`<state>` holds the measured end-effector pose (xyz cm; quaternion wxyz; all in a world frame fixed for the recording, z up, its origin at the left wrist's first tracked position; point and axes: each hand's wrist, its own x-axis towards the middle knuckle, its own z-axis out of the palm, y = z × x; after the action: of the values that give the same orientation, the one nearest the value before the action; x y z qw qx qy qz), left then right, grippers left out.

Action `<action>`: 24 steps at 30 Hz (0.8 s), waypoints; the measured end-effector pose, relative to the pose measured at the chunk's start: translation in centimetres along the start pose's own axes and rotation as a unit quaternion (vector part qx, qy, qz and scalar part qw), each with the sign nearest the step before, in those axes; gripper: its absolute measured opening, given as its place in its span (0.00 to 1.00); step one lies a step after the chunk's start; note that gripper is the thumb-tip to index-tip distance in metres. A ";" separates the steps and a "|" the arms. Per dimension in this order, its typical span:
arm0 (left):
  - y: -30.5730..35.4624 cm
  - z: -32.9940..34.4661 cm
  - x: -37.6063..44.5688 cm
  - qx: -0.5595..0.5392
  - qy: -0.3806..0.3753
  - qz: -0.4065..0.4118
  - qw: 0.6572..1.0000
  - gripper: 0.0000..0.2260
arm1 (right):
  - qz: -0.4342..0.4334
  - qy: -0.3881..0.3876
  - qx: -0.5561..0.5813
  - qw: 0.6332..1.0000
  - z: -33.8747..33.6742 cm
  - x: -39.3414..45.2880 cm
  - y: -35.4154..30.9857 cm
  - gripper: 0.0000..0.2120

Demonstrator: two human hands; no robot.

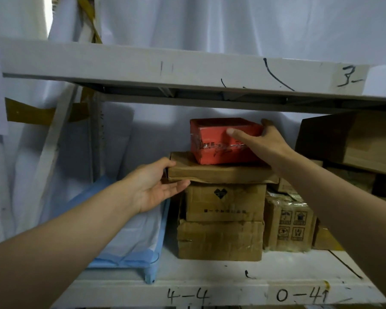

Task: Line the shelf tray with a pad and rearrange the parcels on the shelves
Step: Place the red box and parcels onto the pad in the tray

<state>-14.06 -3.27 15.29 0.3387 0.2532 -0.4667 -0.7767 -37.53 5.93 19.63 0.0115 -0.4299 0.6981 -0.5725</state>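
A red parcel [223, 141] sits on top of a stack of cardboard boxes on the lower shelf. My right hand [261, 139] grips its right end, thumb on the front face and fingers over the top back edge. Under it lies a flat brown parcel [221, 172]; my left hand [156, 186] holds its left front corner, thumb on top and fingers beneath. Two larger cardboard boxes [223, 204] stand below. A blue and white pad [134, 241] lies spread on the left part of the shelf, partly hidden by my left arm.
The upper shelf board [187, 72] runs close above the red parcel. More cardboard boxes [352, 141] fill the right side, with a taped box [290, 226] beside the stack. White sheeting hangs behind. The lower shelf edge [210, 293] carries handwritten labels.
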 end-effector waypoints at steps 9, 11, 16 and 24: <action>1.1 -2.1 -0.3 0.044 0.036 0.034 0.998 0.06 | -0.049 -0.146 -0.019 0.988 -1.1 -0.7 -1.6 0.43; 1.3 -2.4 -0.5 0.047 0.047 0.040 0.997 0.06 | -0.065 -0.167 -0.016 0.984 -0.9 -0.9 -1.9 0.41; 2.0 -3.6 -1.5 0.069 0.072 0.054 0.994 0.06 | -0.070 -0.207 0.008 0.976 -0.2 -0.7 -2.5 0.50; 3.0 -6.7 -4.5 0.072 0.124 0.093 0.985 0.06 | -0.084 -0.294 0.013 0.952 1.9 -1.2 -3.9 0.51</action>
<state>-5.58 -4.58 15.38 0.4455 0.3267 -0.4975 -0.6688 -33.51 5.30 21.58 0.1734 -0.6357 0.6181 -0.4286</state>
